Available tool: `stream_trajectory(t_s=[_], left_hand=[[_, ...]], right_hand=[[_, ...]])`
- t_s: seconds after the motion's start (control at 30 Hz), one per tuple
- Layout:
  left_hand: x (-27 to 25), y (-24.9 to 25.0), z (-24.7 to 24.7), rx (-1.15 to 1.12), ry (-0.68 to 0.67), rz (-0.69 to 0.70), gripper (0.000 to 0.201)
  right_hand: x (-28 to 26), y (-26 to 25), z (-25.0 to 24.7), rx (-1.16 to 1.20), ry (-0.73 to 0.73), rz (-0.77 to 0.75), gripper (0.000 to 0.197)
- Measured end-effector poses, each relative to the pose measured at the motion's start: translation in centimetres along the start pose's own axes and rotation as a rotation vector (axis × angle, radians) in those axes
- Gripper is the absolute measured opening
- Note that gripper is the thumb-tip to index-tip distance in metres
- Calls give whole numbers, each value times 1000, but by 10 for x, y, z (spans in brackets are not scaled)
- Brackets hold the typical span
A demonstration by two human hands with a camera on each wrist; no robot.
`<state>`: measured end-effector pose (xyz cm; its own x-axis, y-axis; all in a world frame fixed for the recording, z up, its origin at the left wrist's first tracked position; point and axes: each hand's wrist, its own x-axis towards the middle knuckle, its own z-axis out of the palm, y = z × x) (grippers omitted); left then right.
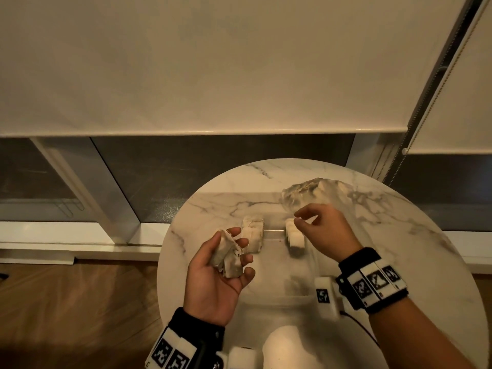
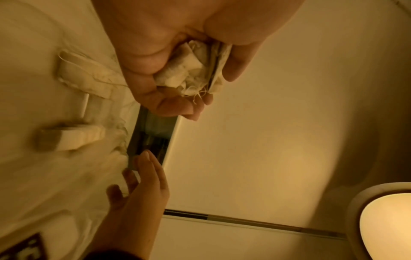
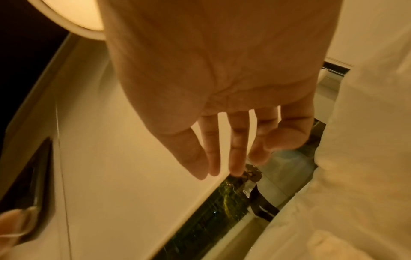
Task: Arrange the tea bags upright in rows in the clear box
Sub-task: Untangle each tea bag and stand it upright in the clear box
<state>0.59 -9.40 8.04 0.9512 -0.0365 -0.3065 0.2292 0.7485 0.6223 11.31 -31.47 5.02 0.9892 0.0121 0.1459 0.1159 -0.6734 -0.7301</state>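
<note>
The left hand (image 1: 217,280) cups a loose bunch of pale, crumpled paper tea bags (image 1: 228,258). The right hand (image 1: 323,230) hovers empty, fingers relaxed, over the clear plastic box (image 1: 274,237) between both hands on the round marble bench (image 1: 399,249), where two short rows stand. Filling is underway; next, pinch one bag and stand it upright.

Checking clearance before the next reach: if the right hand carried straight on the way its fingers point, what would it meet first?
Probably the crumpled clear bag just beyond the right hand; its fingers point up-left past it, so depth is uncertain.
</note>
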Motion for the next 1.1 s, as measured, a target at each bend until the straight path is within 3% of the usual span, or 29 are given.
stream_trajectory(t_s=[0.13, 0.3, 0.47, 0.57, 0.83, 1.1], left_hand=[[-12, 5, 16, -52, -85, -11, 34], [-25, 3, 32, -66, -196, -45, 37], [-31, -10, 41, -8, -238, -80, 43], [-32, -17, 41, 15, -230, -112, 43], [-34, -24, 44, 35, -237, -158, 44], [-30, -28, 43, 48, -185, -177, 43]], right_hand=[[-41, -24, 1, 373, -104, -95, 9], [-73, -56, -9, 586, -118, -172, 13], [-86, -73, -22, 531, 13, -283, 18], [-88, -73, -25, 393, 12, -321, 10], [-90, -61, -21, 326, -64, -159, 7], [-92, -58, -26, 370, -66, -157, 11]])
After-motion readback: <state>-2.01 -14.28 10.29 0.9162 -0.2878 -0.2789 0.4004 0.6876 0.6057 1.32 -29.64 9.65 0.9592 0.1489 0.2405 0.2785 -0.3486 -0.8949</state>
